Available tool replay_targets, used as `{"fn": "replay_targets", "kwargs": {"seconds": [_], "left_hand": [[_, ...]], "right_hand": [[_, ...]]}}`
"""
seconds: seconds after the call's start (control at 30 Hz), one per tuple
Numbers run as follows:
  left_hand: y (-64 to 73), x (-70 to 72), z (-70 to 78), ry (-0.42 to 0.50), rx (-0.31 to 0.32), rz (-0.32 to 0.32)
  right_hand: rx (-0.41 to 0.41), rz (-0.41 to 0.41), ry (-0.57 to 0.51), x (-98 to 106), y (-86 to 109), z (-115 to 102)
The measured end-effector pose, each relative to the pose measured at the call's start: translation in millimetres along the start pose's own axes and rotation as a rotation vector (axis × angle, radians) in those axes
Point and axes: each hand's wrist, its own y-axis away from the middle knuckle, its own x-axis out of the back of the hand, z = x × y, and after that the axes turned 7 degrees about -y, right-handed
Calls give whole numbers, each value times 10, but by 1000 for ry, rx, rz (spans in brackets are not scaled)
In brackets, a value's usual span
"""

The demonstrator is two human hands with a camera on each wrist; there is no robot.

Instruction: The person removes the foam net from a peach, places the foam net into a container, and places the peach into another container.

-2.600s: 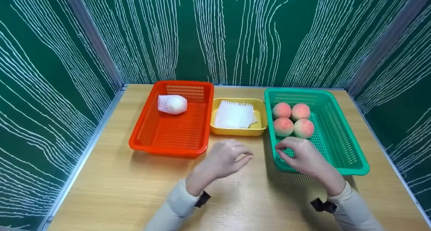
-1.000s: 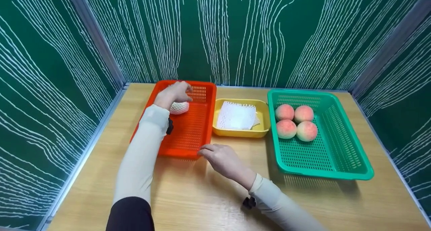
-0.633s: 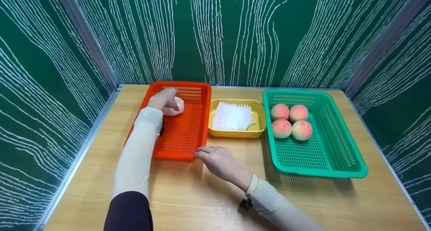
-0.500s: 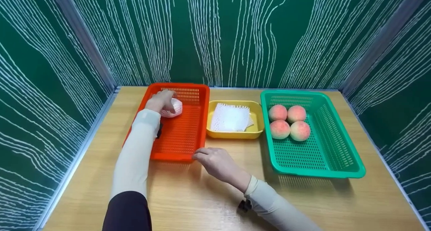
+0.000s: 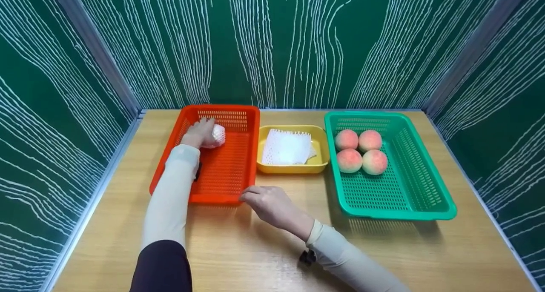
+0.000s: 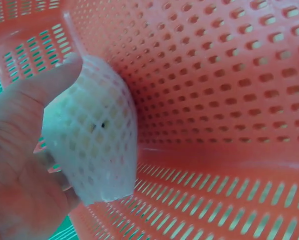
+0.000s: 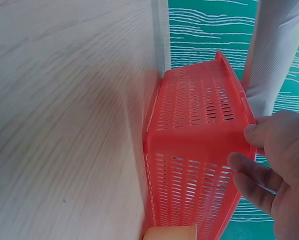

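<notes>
Inside the red basket [image 5: 225,173], at its back left, my left hand [image 5: 199,132] holds a peach in a white foam net [image 6: 97,130]. In the left wrist view the thumb lies over the netted peach and the other fingers reach round its far side, partly hidden. My right hand [image 5: 272,204] grips the rim at the red basket's near right corner. The right wrist view shows its fingers [image 7: 254,182] bent at that corner.
Between the baskets sits a yellow tray [image 5: 294,169] with a stack of white foam nets [image 5: 287,147]. On the right, a green basket [image 5: 430,185] holds several peaches [image 5: 349,160] at its left side. Green panels with white lines stand round the wooden table [image 5: 238,249].
My left hand has reached into the red basket, taken hold of the netted peach and shifted it slightly. The right hand has come from the green basket to the red basket's corner.
</notes>
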Motion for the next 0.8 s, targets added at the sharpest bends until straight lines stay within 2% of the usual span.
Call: {"fn": "replay_targets", "kwargs": {"seconds": [0.17,0.3,0.43,0.53,0.63,0.8], "left_hand": [[-79,-91,-28,-15,83,18],[-130,-149,-40,-32,102,11],[-85,-196,-46,-3,110,5],[2,-165,-30,60,111,16],[76,-118,-3,86,108,14],[55,-87,30,104,108,-3]], "right_hand": [[-23,-1,-39,-13,-3,11],[-15,6,-33,-14,5,27],[-5,14,-23,-27,21,26],[-11,15,-29,-35,14,31],[-25,14,-31,-44,12,32],[-46,13,-41,-33,21,33]]}}
